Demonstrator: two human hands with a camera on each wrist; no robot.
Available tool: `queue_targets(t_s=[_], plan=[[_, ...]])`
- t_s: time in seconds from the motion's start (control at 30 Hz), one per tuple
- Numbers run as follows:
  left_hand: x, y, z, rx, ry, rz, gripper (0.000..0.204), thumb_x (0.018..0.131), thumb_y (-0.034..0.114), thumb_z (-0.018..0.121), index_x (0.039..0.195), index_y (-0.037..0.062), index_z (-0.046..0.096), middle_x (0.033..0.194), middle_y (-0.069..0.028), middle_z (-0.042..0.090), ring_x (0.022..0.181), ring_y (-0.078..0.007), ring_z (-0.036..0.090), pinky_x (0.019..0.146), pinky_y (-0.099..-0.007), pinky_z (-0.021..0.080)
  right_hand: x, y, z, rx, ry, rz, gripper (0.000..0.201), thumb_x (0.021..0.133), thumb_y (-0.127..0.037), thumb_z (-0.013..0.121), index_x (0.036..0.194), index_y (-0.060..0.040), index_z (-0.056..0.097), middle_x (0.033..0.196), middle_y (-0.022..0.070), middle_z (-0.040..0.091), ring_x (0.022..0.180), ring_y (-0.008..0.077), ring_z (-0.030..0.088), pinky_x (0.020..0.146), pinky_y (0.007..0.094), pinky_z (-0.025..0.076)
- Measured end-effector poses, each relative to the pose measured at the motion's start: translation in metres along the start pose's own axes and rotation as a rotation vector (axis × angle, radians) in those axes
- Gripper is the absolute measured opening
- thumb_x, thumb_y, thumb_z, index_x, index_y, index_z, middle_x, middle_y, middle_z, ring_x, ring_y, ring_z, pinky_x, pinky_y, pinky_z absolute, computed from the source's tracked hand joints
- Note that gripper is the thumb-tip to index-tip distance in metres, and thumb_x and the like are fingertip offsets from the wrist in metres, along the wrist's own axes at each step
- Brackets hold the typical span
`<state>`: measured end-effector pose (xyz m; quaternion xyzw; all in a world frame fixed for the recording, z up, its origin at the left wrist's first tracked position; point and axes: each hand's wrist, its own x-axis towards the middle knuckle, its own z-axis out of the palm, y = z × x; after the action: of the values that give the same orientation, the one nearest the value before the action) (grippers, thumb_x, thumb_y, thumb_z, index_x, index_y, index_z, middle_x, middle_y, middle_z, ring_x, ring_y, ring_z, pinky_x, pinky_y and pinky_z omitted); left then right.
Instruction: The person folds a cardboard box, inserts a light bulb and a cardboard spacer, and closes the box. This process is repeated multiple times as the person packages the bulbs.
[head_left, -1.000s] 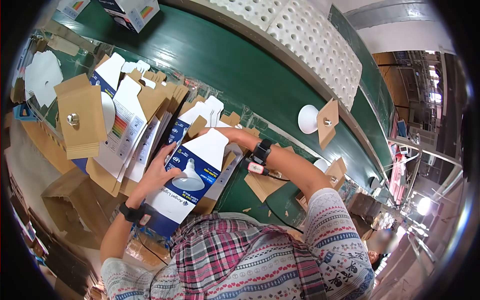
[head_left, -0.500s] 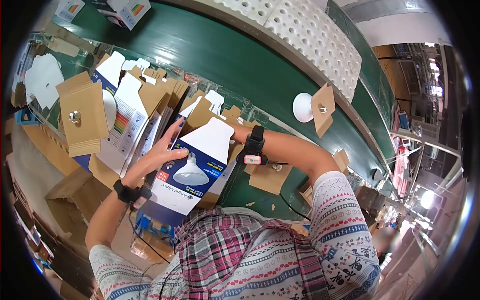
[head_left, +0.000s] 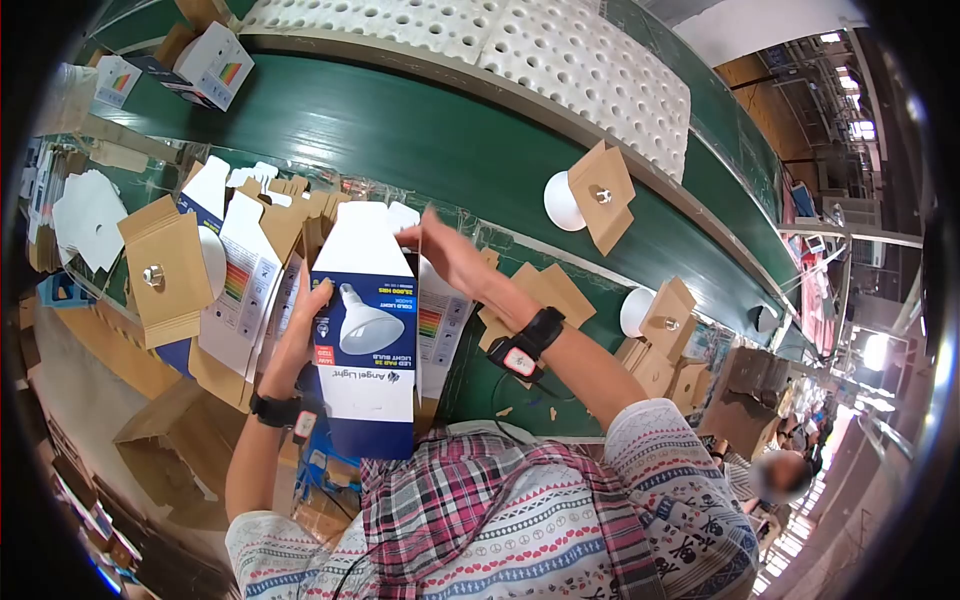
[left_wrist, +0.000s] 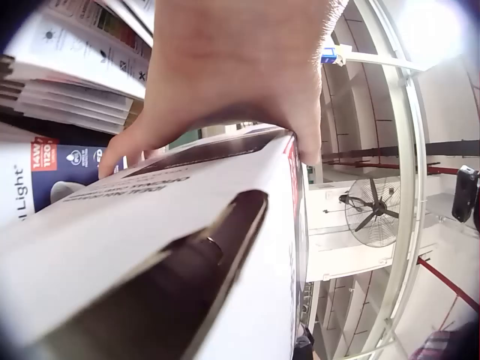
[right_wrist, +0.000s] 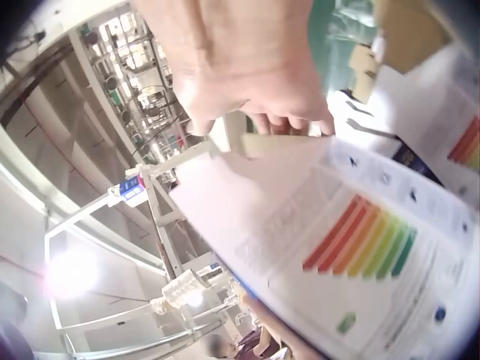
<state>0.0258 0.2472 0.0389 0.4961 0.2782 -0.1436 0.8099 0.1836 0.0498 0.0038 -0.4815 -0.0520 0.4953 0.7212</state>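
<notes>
A blue-and-white light bulb box [head_left: 368, 335] stands tall in front of the body, a bulb printed on its face and a long white flap [head_left: 365, 238] raised at its top. The left hand [head_left: 298, 335] grips the box by its left side, thumb on the printed face. In the left wrist view, that hand [left_wrist: 236, 67] spans the box [left_wrist: 142, 225], which has a dark slot in its side. The right hand [head_left: 455, 262] is at the box's upper right edge. From the right wrist, its fingers [right_wrist: 277, 124] touch the top edge beside the colour-striped panel [right_wrist: 367, 232].
Flattened boxes [head_left: 235, 270] lean in a stack at left, beside a bulb in a cardboard insert [head_left: 165, 270]. More bulbs in inserts [head_left: 600, 195] rest along the green conveyor [head_left: 420, 120]. A white foam tray [head_left: 590, 80] lies beyond; an open carton [head_left: 175, 450] stands below left.
The box has turned more upright in the left hand. The right hand has come out from behind the box to its upper right edge. The head view has shifted.
</notes>
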Motion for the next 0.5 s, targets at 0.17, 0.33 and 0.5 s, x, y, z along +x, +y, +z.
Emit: queue_targets(t_s=[0.17, 0.33, 0.5], plan=[[0.021, -0.028, 0.001, 0.189, 0.138, 0.198, 0.096, 0.079, 0.049, 0.06, 0.146, 0.0082, 0.005, 0.14, -0.0247, 0.028, 0.126, -0.0289, 0.037, 0.104, -0.036, 0.032, 0.014, 0.012, -0.019, -0.21, -0.093, 0.148, 0.062, 0.094, -0.052, 0.041, 0.11, 0.0058, 0.058, 0.108, 0.0101, 0.059, 0.102, 0.0144, 0.051, 0.094, 0.0313, 0.038], [0.026, -0.017, 0.013, 0.602, 0.169, 0.43, 0.059, 0.088, 0.039, 0.055, 0.133, 0.0049, 0.038, 0.128, -0.0163, 0.044, 0.117, -0.0245, 0.045, 0.099, -0.0343, 0.035, 0.025, 0.021, -0.02, -0.669, 0.008, 0.241, 0.036, 0.091, -0.022, 0.054, 0.109, 0.0079, 0.059, 0.096, 0.009, 0.065, 0.081, 0.0127, 0.06, 0.07, 0.0281, 0.049], [0.035, -0.004, 0.011, 0.438, 0.16, 0.231, 0.036, 0.091, 0.035, 0.054, 0.103, 0.0015, 0.057, 0.085, -0.0046, 0.059, 0.079, -0.0108, 0.053, 0.074, -0.0217, 0.042, 0.032, 0.048, -0.021, -0.661, -0.051, 0.067, 0.03, 0.088, -0.019, 0.058, 0.101, 0.0081, 0.063, 0.091, 0.0089, 0.066, 0.076, 0.0106, 0.061, 0.064, 0.0254, 0.049]])
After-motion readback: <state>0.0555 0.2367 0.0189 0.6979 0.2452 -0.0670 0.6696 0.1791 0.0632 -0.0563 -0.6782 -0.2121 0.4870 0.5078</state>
